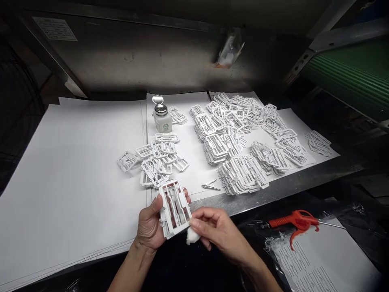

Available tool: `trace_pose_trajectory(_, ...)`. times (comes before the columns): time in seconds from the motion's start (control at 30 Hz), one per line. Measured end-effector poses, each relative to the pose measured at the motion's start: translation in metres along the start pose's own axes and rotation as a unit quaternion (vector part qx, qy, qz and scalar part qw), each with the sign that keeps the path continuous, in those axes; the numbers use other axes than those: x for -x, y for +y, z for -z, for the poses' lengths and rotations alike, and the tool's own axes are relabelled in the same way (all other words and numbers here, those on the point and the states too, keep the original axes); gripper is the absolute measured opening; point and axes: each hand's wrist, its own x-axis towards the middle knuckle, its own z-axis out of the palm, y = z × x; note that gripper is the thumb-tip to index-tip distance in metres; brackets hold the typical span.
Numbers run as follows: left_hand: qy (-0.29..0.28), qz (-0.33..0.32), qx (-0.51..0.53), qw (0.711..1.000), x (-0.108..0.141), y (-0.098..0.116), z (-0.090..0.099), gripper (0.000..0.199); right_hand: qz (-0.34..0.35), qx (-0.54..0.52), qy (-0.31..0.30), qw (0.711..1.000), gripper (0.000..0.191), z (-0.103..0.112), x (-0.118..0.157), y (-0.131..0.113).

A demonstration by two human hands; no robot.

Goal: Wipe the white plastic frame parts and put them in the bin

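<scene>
My left hand [151, 225] is closed around a small stack of white plastic frames [174, 209], thumb on the left side and fingertips showing at the right. Long slots and thin bars run through each frame. A white cotton wad [192, 236] is pinched in my right hand [215, 227], whose fingertips rest at the lower right corner of the top frame. Just beyond my hands lies a loose heap of similar frames [158, 160]. Small metal tweezers or nippers [210, 185] lie to the right of the held stack.
Behind the heap stands a dispenser bottle [164, 121], its metal lid raised. Many stacked frames [243, 174] fill the right side. White paper sheets [75, 170] cover the table. A red air blow gun [299, 222] lies lower right. A green ribbed surface [352, 77] juts in at upper right.
</scene>
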Motion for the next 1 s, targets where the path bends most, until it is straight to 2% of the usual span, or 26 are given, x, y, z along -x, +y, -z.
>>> trace_pose_trajectory(0.1, -0.002, 0.015, -0.004, 1.000, 0.000, 0.000, 0.001, 0.031, 0.061, 0.061, 0.076, 0.993, 0.024, 0.012, 0.000, -0.018)
trace_pose_trajectory(0.2, 0.001, 0.023, -0.013, 1.000, 0.000, -0.001, 0.002, 0.033, 0.149, 0.116, 0.130, 0.973, 0.020, 0.010, -0.010, -0.036)
trace_pose_trajectory(0.27, 0.006, 0.021, -0.019, 1.000, 0.001, -0.003, 0.001, 0.031, 0.214, 0.179, 0.136, 0.951, 0.018, 0.001, -0.021, -0.045)
trace_pose_trajectory(0.37, 0.020, 0.012, -0.007, 1.000, 0.001, -0.007, -0.002, 0.025, 0.304, 0.307, 0.111, 0.895, 0.016, -0.013, -0.040, -0.052)
trace_pose_trajectory(0.43, 0.029, 0.000, 0.002, 1.000, 0.002, -0.007, -0.004, 0.022, 0.337, 0.372, 0.092, 0.860, 0.014, -0.016, -0.046, -0.054)
trace_pose_trajectory(0.53, 0.040, 0.002, -0.004, 0.999, 0.003, -0.005, -0.004, 0.022, 0.329, 0.424, 0.116, 0.836, 0.009, -0.011, -0.046, -0.054)
trace_pose_trajectory(0.67, 0.054, 0.019, -0.010, 0.998, 0.001, -0.002, -0.002, 0.025, 0.318, 0.428, 0.150, 0.833, 0.009, -0.005, -0.035, -0.051)
trace_pose_trajectory(0.77, 0.052, -0.001, 0.001, 0.999, -0.001, -0.001, -0.004, 0.023, 0.303, 0.445, 0.113, 0.835, 0.011, -0.009, -0.022, -0.045)
trace_pose_trajectory(0.9, 0.064, -0.001, 0.006, 0.998, -0.002, 0.002, -0.006, 0.032, 0.253, 0.444, 0.037, 0.859, 0.011, -0.011, -0.001, -0.038)
trace_pose_trajectory(1.0, 0.082, 0.002, 0.004, 0.997, -0.001, 0.003, -0.004, 0.033, 0.242, 0.418, 0.037, 0.875, 0.012, -0.007, 0.008, -0.038)
